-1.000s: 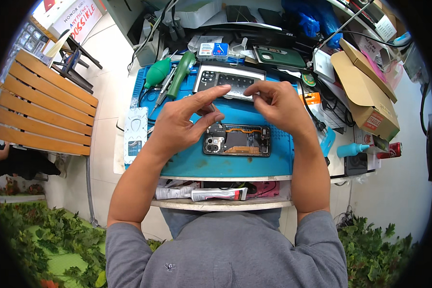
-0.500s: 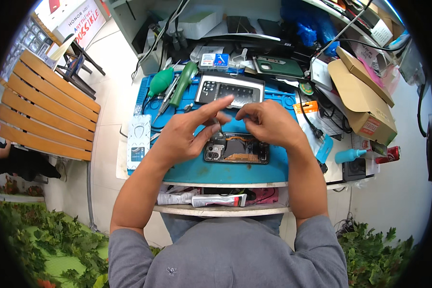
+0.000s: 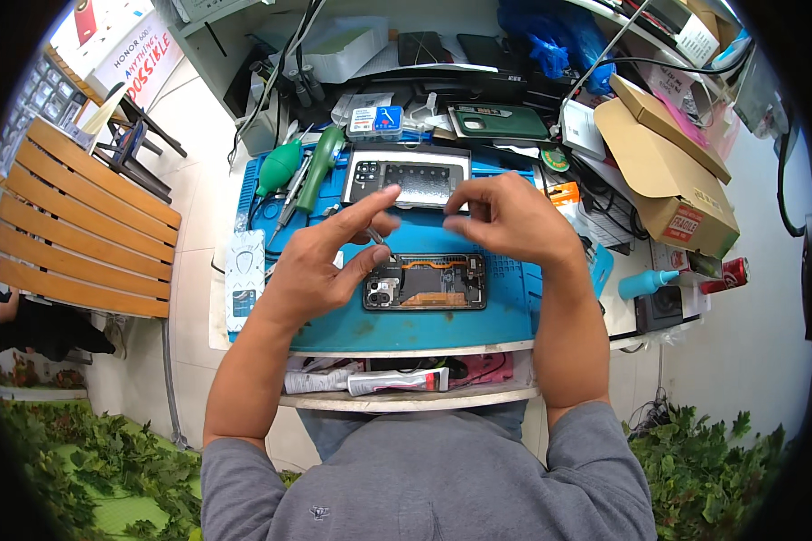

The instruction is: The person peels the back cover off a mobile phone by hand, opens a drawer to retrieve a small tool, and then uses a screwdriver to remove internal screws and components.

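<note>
An opened smartphone (image 3: 433, 287) lies on the blue work mat (image 3: 361, 335), its inner parts, camera lenses and an orange flex cable bare. My left hand (image 3: 327, 261) hovers over the phone's left end, index finger stretched out. Between its thumb and other fingers is a slim metal tool that looks like tweezers (image 3: 376, 237), its tip by the phone's upper left corner. My right hand (image 3: 512, 221) hangs above the phone's right end with fingers curled toward the thumb. Whatever it may hold is too small or hidden. Behind both hands, a phone back cover (image 3: 415, 178) lies in a shallow box.
A green air blower (image 3: 281, 168) and a green-handled driver (image 3: 321, 169) lie left of the cover. Cardboard boxes (image 3: 663, 171), cables and a light-blue bottle (image 3: 648, 285) crowd the right side. Tubes (image 3: 397, 381) lie in the open drawer below the mat.
The view has shifted, so the bench appears farther left. My hands have drawn apart, the right one moving rightward over the phone. My left hand keeps its hold on the tool.
</note>
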The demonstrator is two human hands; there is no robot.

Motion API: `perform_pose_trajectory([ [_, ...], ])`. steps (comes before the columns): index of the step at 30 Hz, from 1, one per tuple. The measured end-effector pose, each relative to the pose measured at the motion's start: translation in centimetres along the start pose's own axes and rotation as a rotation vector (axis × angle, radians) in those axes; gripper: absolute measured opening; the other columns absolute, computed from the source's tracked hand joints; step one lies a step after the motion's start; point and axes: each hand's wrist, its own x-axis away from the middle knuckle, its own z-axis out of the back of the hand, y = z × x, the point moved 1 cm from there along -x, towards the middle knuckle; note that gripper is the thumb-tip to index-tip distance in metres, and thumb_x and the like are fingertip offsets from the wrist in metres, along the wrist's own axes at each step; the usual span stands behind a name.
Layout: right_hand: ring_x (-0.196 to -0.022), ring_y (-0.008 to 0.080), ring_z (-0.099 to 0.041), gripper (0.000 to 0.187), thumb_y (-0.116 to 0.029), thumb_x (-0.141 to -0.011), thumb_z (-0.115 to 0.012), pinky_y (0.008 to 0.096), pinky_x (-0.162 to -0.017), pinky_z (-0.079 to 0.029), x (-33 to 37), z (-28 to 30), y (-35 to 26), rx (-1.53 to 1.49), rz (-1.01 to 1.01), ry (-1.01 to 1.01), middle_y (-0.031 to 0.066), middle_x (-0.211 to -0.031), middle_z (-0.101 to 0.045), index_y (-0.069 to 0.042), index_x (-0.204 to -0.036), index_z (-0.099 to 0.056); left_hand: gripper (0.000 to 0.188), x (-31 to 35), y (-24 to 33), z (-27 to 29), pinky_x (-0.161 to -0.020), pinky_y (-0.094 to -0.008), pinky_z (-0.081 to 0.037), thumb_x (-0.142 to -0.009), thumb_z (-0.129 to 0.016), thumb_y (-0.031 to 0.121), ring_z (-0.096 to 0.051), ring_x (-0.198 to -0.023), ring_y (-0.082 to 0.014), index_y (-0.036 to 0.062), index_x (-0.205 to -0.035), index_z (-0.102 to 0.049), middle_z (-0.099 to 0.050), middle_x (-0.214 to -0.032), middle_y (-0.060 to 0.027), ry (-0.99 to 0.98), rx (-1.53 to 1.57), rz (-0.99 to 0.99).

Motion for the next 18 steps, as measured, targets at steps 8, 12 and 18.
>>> perform_pose_trajectory([
  [8, -0.110, 0.0354, -0.065, 0.066, -0.035, -0.062, -0.095, 0.0459, -0.096, -0.055, 1.5, -4.2, -2.3, 0.323, 0.312, -0.240, 0.0143, -0.107, -0.066, 0.000, -0.114, -0.073, 0.068, 0.2, -0.6, 0.1, -0.090, -0.0334, -0.062, -0.098, -0.073, -0.004, -0.079, -0.095, -0.0193, 0.0067, -0.161, -0.049, -0.081, -0.109, -0.0132, 0.024, 0.051, 0.044],
  [12, -0.109, 0.0360, -0.064, 0.062, -0.033, -0.062, -0.090, 0.0459, -0.096, -0.054, 1.3, -4.7, -2.3, 0.314, 0.309, -0.240, 0.0164, -0.107, -0.066, 0.002, -0.110, -0.071, 0.069, 0.2, -0.4, 0.1, -0.089, -0.0330, -0.062, -0.097, -0.073, -0.006, -0.078, -0.092, -0.0187, 0.0077, -0.160, -0.050, -0.080, -0.106, -0.0120, 0.020, 0.043, 0.006],
  [18, -0.106, 0.0370, -0.065, 0.064, -0.033, -0.062, -0.089, 0.0456, -0.096, -0.055, 0.8, -5.6, -2.1, 0.273, 0.388, -0.179, 0.0183, -0.107, -0.066, 0.004, -0.111, -0.070, 0.067, 0.1, -0.4, 0.9, -0.087, -0.0326, -0.063, -0.096, -0.074, -0.005, -0.078, -0.091, -0.0186, 0.0089, -0.158, -0.055, -0.080, -0.107, -0.0119, 0.020, -0.001, -0.001],
])
